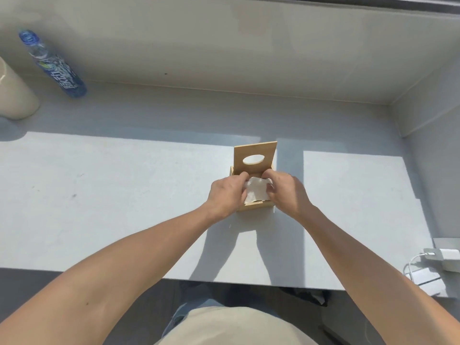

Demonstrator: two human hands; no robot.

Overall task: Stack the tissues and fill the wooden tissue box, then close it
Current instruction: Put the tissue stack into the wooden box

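While the lid (255, 155) stands upright, left hand (227, 192) and right hand (286, 191) pinch the tissues (257, 191) between them over the wooden box (256, 204)

Strong sunlight is falling across a pale grey-white tabletop (99, 195), laying a bright band over its near half while the far strip is sitting in shade. A plain off-white wall (224, 46) is rising behind the table, and a second wall (433, 115) is closing in the corner at the right. Along the top edge a dark band (373, 2) is running. Below the table's near edge, a dark grey floor (22, 280) is showing.
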